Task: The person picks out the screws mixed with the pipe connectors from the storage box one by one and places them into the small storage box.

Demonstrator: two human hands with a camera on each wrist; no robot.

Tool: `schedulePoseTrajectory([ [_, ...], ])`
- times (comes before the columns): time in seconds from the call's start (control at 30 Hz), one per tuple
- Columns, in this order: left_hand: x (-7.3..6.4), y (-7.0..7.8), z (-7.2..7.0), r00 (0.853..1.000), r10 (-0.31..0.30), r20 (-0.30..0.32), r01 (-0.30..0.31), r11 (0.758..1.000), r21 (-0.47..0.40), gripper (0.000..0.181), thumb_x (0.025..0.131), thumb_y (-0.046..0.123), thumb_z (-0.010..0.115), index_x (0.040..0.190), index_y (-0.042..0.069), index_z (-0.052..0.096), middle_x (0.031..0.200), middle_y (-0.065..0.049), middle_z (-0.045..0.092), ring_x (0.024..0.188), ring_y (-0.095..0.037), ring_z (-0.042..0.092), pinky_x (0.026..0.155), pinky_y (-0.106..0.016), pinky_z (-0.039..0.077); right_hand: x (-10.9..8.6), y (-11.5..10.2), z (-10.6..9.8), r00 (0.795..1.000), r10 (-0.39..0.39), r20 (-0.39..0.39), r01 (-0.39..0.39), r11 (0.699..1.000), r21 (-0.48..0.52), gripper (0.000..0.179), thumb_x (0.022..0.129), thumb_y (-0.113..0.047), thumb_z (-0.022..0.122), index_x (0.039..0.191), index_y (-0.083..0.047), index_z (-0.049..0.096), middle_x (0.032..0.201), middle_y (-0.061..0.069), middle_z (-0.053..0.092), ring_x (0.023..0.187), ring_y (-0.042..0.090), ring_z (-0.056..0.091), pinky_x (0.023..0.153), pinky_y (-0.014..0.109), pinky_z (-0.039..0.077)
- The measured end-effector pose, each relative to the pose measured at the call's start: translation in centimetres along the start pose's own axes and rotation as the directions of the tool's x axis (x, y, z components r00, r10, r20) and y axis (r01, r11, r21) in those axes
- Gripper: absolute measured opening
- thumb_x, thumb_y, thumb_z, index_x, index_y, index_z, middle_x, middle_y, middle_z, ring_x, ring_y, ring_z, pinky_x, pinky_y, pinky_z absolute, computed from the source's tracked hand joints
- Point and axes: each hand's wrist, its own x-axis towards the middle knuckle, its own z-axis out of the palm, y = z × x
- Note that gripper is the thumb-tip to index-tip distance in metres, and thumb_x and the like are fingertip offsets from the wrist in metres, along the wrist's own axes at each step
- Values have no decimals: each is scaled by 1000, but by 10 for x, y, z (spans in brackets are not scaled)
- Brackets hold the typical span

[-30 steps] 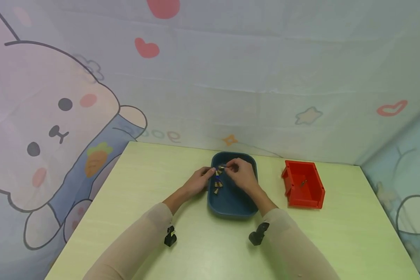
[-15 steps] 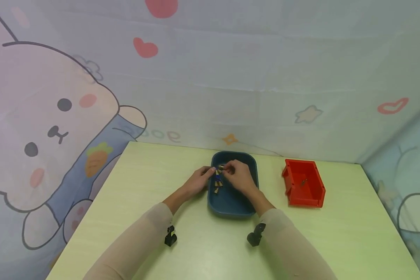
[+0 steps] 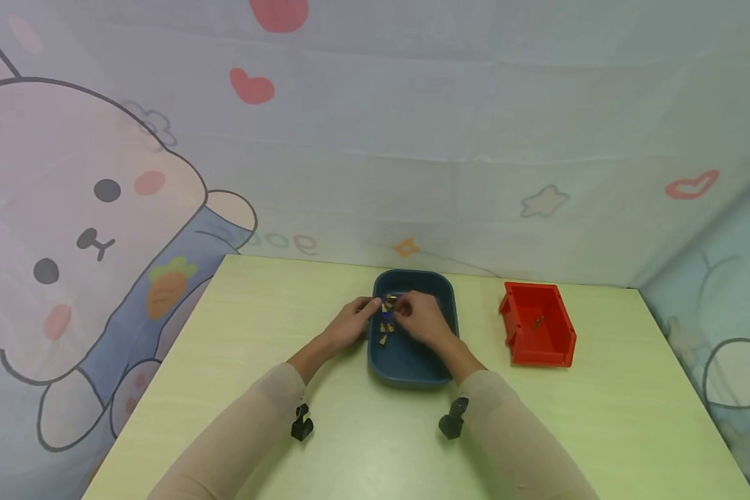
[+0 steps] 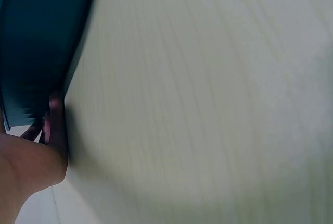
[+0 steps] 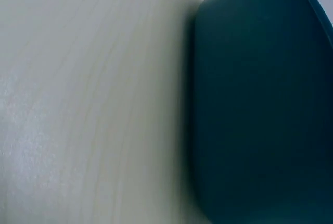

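A dark blue rectangular tray [image 3: 412, 361] stands on the table. Small brass-coloured pieces, several of them, some with blue parts [image 3: 385, 326], lie along its left side. My left hand [image 3: 348, 321] holds the tray's left rim, thumb over the edge; the left wrist view shows fingers [image 4: 56, 125] against the outer wall. Inside the tray, my right hand [image 3: 423, 319] has its fingers bent, fingertips at the small pieces. Whether it pinches one is hidden. The right wrist view shows only the tray's outer side [image 5: 260, 104] in front of that hand.
To the right of the tray stands a red open-fronted bin [image 3: 537, 342] with a small metallic piece [image 3: 539, 321] inside. A printed cloth [image 3: 412, 139] hangs behind the pale table [image 3: 375, 444]. Black wrist cameras [image 3: 453, 419] sit below both sleeves.
My right hand has lowered slightly in the tray, its fingertips moving toward the near pieces. The left hand keeps its hold on the rim. The head view has shifted a little.
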Motion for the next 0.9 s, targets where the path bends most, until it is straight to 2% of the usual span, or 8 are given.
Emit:
schedulePoseTrajectory([
  [0.3,-1,1,-1,1000,3,-4,-2,1000,14,65,113,52,45,157,5,47,158,-19,49,149,-38,42,122,-55,35,1,0,3,998,-4,57,7,999,-46,5,92,-8,80,96,-5,78,89,5,73,83,20,68,80,38,59],
  [0.5,0,0,0,1000,2,3,-2,1000,11,67,112,53,46,157,4,47,159,-19,48,149,-37,43,120,-54,38,0,-1,5,997,-21,70,26,998,-63,7,91,-8,82,95,-5,77,89,5,71,84,21,67,81,40,58],
  [0.9,1,-2,0,1000,6,-7,-6,1000,17,64,113,51,46,156,4,49,158,-19,49,149,-38,42,121,-55,36,2,2,7,995,18,102,-9,996,-86,7,92,-6,81,98,-5,77,92,6,66,87,23,63,84,42,56],
])
